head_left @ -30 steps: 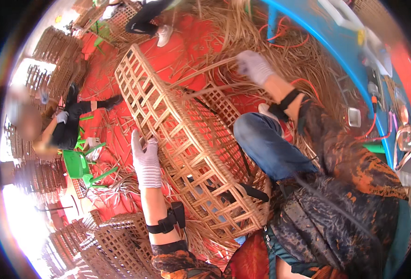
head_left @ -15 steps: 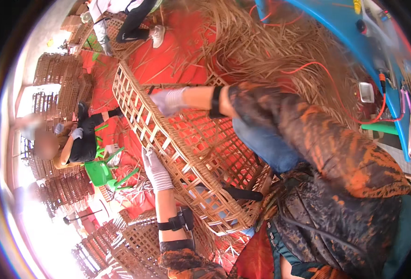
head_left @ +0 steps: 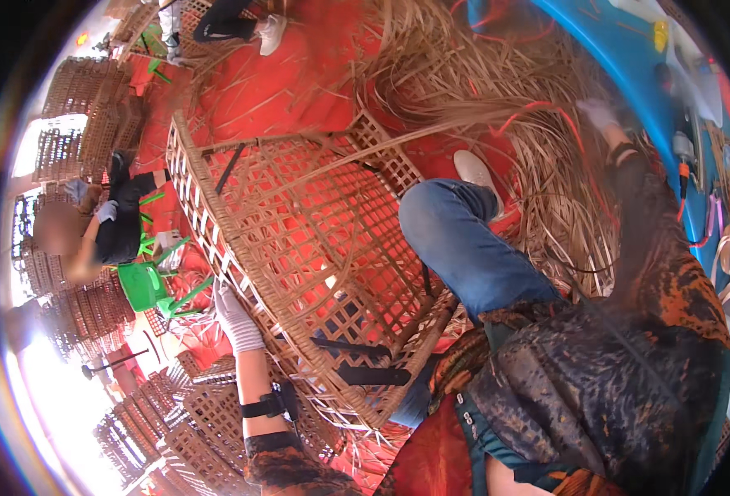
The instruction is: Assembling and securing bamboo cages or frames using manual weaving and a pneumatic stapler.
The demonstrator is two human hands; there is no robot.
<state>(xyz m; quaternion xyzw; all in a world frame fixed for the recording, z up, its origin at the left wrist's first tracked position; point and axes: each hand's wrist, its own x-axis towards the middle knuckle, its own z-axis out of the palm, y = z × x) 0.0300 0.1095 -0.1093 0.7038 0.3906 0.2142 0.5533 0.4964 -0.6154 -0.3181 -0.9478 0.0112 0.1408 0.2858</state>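
A large brown woven basket (head_left: 241, 236) with an open lattice lies tilted in front of me, its rim running diagonally. My left hand (head_left: 237, 321), in a striped pale glove, grips its left side wall. Out to the far right, my right hand (head_left: 599, 116) is raised beside the blue table, gloved and blurred by motion. A long flat strip (head_left: 419, 132) stretches from the basket toward that hand, which appears closed on its end; the exact grip is smeared. Dark bars (head_left: 373, 374) cross the basket's near end.
Loose strips (head_left: 415, 50) lie piled on the red floor. The blue table (head_left: 596, 58) carries tools and an orange cord (head_left: 683, 178). A green chair (head_left: 142, 285), a seated person (head_left: 125, 219) and stacked baskets (head_left: 84, 91) are at left; another person's leg (head_left: 224, 21) shows at top.
My right hand has swung from the basket's far rim out to the far right, drawing a long strip across. My left hand stays on the wall. The view has shifted, showing my knee and shoe.
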